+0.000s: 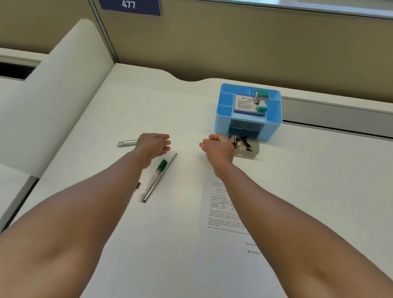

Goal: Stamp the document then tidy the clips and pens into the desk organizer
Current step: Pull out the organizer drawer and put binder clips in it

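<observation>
reaching bare hands, blue plastic organizer (223, 118), metal clips (242, 144)

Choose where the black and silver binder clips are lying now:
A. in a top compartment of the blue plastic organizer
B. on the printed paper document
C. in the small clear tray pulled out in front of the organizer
C: the black and silver binder clips lie in the small clear tray, in front of the blue plastic organizer.
</observation>
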The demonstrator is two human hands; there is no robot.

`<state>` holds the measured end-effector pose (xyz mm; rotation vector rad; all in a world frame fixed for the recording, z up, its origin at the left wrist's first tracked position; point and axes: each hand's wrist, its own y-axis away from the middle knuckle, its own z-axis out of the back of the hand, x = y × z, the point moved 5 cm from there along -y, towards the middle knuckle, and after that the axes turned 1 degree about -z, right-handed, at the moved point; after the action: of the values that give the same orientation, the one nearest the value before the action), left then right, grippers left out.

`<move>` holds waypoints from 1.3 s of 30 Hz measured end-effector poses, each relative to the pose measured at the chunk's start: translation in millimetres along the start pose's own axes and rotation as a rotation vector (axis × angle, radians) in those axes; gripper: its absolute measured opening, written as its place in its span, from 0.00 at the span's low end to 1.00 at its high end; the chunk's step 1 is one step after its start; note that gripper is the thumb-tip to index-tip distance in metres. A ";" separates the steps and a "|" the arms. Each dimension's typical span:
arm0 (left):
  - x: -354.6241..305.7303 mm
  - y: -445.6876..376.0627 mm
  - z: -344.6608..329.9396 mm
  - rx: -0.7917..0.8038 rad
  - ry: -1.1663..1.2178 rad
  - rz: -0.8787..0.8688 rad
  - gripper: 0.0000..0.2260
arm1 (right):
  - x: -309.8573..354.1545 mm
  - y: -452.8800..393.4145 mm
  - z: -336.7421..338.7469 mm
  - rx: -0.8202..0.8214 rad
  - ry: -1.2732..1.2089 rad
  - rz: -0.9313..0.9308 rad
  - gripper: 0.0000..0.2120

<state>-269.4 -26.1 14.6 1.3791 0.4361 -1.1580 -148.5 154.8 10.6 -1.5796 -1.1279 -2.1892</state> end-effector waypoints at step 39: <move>85.0 0.7 140.9 -0.142 -0.660 -0.148 0.18 | -48.8 92.6 -182.8 0.700 1.387 0.789 0.15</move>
<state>-284.2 -185.4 -23.6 0.7847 0.1392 -1.5857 -206.8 -46.2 -14.1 0.0175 -0.4936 -1.4353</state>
